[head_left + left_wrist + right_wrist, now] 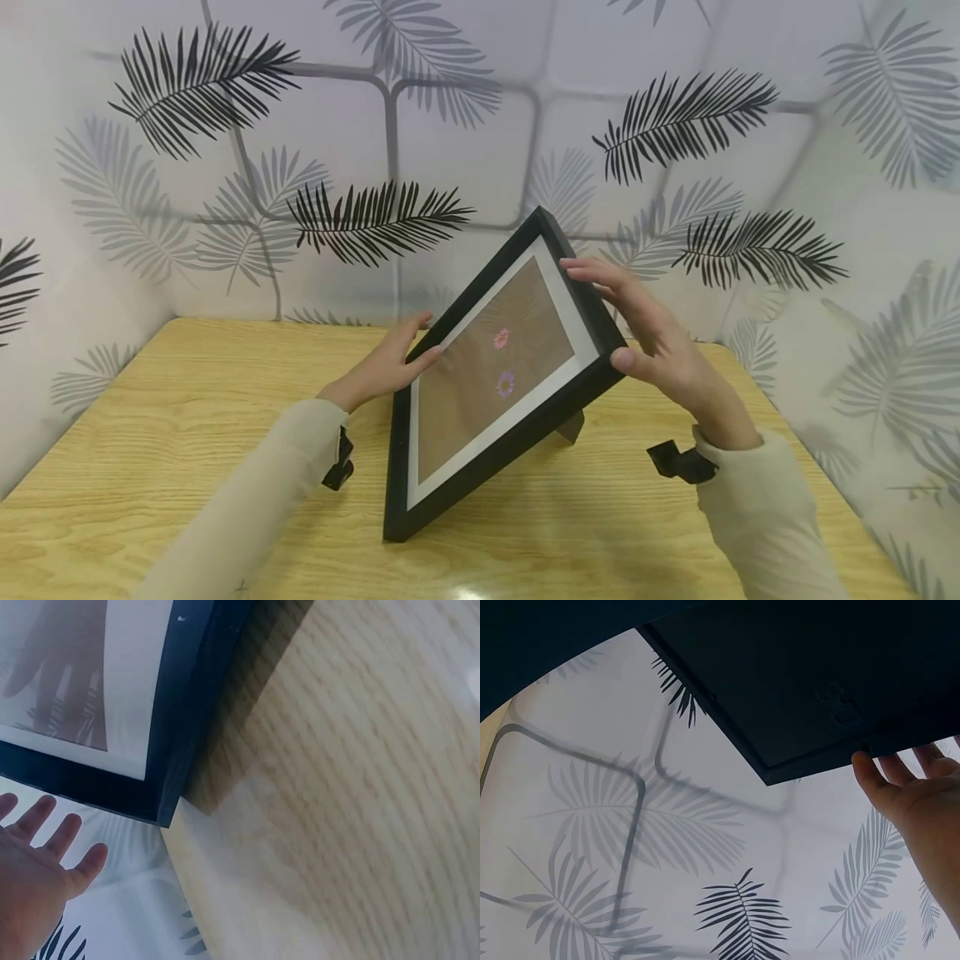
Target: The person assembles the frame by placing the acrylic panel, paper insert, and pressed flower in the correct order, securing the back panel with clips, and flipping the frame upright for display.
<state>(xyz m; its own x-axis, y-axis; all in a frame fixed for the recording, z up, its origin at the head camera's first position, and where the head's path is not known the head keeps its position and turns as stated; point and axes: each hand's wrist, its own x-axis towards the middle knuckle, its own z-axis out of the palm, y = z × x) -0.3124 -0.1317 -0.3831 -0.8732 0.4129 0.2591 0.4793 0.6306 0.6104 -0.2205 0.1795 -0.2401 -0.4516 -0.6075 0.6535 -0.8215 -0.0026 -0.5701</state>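
A black picture frame (487, 458) with a white mat stands steeply tilted on the table, its right side raised. Behind its glass are a pink flower (501, 337) and a purple flower (506, 384). My left hand (386, 362) is beside the left edge, its thumb overlapping the rim in the head view; the left wrist view shows its spread fingers (64, 836) just off the border. My right hand (660, 342) holds the raised right edge, index finger over the rim and thumb by the corner. From the right wrist, fingertips (866, 769) touch the border near the dark back panel (780, 697).
Part of a dark support leg (572, 427) shows beneath the frame. The wood-grain table (225, 400) meets a wall (465, 142) printed with leaves. Each wrist wears a small black camera, such as the right camera mount (682, 462).
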